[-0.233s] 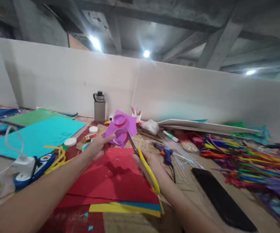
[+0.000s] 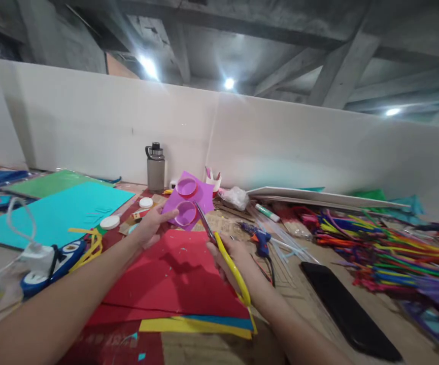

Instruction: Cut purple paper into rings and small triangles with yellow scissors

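Observation:
A purple sheet [image 2: 203, 196] with two red-rimmed rings [image 2: 187, 188] on it is pinched at its left edge by my left hand [image 2: 151, 226]. It is held up over the far edge of a red sheet [image 2: 181, 274]. My right hand [image 2: 231, 258] grips scissors [image 2: 231, 264] with yellow handles. Their blades point up and left, at the right side of the nearer ring; whether they touch the sheet I cannot tell. Under the red sheet, yellow and blue sheets [image 2: 204, 325] stick out at the front.
Left lie a turquoise sheet [image 2: 59, 213], white lids [image 2: 110, 222] and a blue power strip [image 2: 70, 253]. A grey bottle [image 2: 156, 172] stands behind. Rightward are a blue glue gun [image 2: 262, 241], a black phone [image 2: 344, 309] and a heap of colourful pipe cleaners [image 2: 402, 248].
My left hand and the purple sheet have shifted very slightly left. The scissors stay in my right hand, in nearly the same place.

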Demonstrator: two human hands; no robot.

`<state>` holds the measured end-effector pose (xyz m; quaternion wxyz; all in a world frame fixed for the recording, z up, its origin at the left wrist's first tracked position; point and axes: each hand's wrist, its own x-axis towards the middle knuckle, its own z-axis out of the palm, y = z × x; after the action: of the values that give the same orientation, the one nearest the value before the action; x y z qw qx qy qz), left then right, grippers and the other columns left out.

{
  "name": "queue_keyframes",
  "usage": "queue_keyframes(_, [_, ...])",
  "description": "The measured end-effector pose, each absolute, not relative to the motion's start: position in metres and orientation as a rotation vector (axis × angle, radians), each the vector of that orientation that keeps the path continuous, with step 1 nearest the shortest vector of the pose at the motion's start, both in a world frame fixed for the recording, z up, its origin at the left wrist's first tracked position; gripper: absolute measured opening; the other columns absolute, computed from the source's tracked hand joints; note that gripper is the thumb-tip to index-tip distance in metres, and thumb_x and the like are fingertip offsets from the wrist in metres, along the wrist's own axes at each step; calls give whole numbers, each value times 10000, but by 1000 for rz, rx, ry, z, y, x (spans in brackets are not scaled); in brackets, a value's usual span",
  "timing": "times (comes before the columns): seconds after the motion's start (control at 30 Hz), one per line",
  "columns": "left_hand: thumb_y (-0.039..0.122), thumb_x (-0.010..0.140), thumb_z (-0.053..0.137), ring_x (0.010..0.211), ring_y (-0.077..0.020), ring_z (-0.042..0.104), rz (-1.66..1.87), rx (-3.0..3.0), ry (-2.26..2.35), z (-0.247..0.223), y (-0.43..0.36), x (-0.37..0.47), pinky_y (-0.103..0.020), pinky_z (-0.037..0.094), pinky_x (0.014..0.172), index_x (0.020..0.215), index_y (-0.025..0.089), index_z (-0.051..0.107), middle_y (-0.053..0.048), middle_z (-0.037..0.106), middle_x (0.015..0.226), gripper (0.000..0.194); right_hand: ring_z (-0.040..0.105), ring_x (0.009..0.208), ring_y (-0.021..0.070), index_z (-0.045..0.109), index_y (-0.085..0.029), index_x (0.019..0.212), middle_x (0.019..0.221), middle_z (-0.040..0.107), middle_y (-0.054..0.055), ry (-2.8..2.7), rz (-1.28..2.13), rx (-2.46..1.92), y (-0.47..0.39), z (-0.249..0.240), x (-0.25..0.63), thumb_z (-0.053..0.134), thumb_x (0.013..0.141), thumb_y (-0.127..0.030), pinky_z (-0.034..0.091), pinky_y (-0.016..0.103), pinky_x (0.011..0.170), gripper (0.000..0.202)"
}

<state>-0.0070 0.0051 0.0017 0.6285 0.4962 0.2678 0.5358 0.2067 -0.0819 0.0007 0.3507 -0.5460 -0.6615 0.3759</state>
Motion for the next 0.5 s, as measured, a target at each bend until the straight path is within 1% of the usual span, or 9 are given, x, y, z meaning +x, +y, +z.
queue_keyframes(0.1, [256,694,781,653,-104,595,1179,1175,591,4,7,-12,-230,514,623,1053,179,668,-34,686,889,384,415,339,70,600,-202,982,546,526,-47,-1741,939,-1432,-82,2,207,541,857,-511,357,182,361,339])
queue_keyframes(0.2, [243,682,787,721,-132,623,1113,1213,601,4,11,-18,-245,513,671,1081,192,661,-38,688,915,421,432,375,77,592,-193,912,523,500,-47,-1782,892,-1408,-84,3,208,517,876,-486,350,185,397,304])
queue_keyframes(0.33, [239,657,805,752,-148,634,1080,1263,648,1,16,-26,-250,498,689,1062,187,656,-40,687,905,435,450,421,85,561,-190,849,550,514,-37,-1827,879,-1372,-87,5,209,485,900,-465,337,195,428,290])
queue_keyframes(0.43, [224,649,810,762,-148,639,1065,1289,673,-1,18,-30,-249,499,692,1083,188,645,-42,689,919,466,460,452,90,529,-189,787,573,529,-29,-1873,865,-1360,-87,6,211,500,890,-468,343,200,449,299])
queue_keyframes(0.5, [205,640,816,777,-149,647,1065,1286,680,0,19,-30,-242,506,694,1092,187,645,-46,695,933,484,464,465,93,529,-189,782,577,530,-26,-1885,837,-1363,-88,5,210,492,892,-477,347,202,459,311])
